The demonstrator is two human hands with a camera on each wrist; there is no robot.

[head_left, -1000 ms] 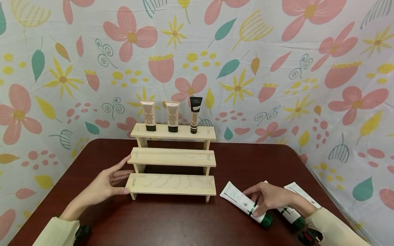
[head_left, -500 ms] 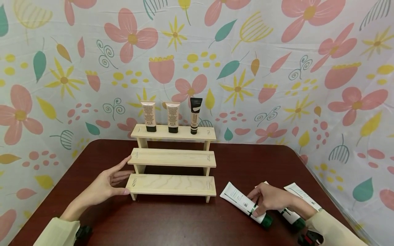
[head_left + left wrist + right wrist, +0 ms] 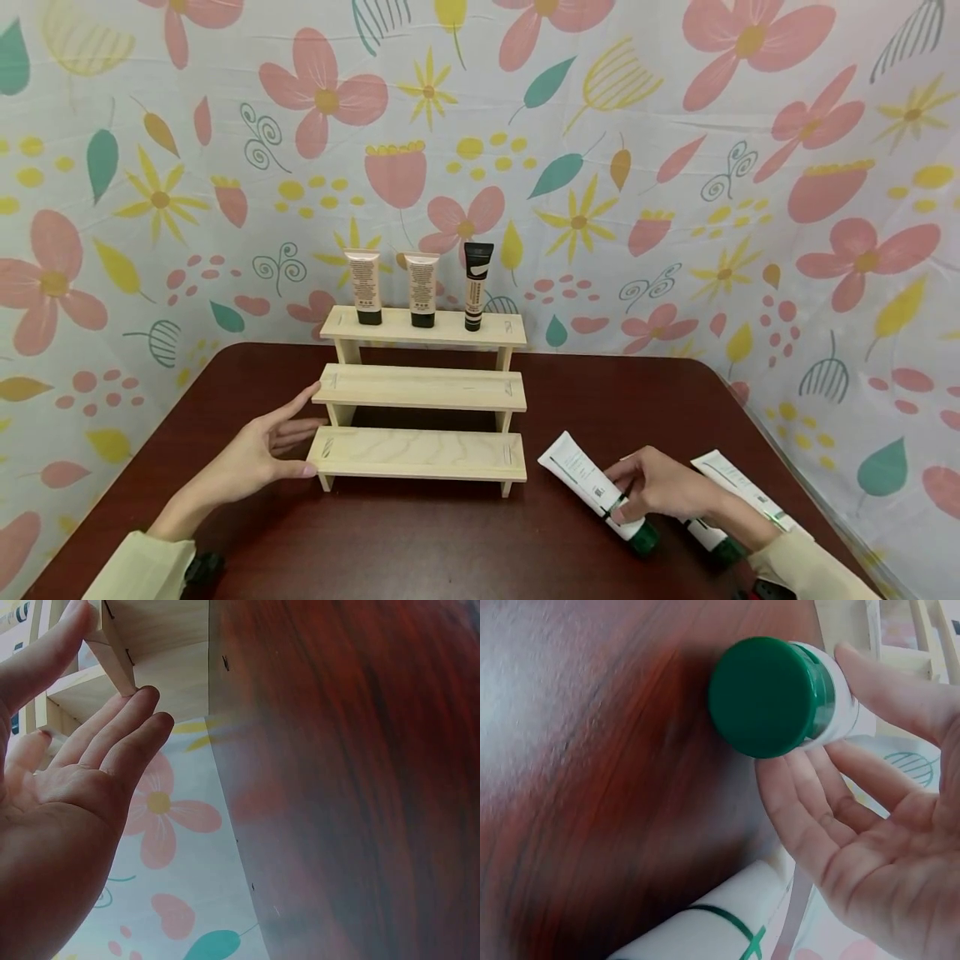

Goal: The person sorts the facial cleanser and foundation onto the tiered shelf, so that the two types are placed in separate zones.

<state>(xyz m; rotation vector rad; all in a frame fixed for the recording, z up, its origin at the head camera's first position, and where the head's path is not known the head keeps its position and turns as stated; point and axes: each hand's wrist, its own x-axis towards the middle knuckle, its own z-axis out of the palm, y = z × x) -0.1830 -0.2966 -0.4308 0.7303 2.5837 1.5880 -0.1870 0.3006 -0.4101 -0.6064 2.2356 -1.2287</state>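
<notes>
My right hand (image 3: 667, 485) pinches a white squeeze tube (image 3: 577, 467) near its green cap (image 3: 761, 697), thumb on one side and fingers on the other. The tube slants over the table on the right, its flat crimped end toward the back left. At the left end of a three-tier wooden display stand (image 3: 420, 451), my left hand (image 3: 258, 450) has its fingers stretched out. Its thumb touches the lowest tier, and its index fingertip is right at the middle tier. In the left wrist view, the fingers (image 3: 120, 735) lie along the stand's side panel.
Two more white tubes lie by my right forearm: one tube (image 3: 738, 482) behind it, another tube (image 3: 703, 533) partly hidden under the hand. On the top tier stand two beige tubes (image 3: 365, 283) (image 3: 423, 287) and a slim black-topped tube (image 3: 476, 283). A flowered cloth hangs behind the table (image 3: 600, 400).
The gripped tube has lifted slightly and turned, its crimped end higher, as my right hand shifts a little. My left hand keeps its place at the stand.
</notes>
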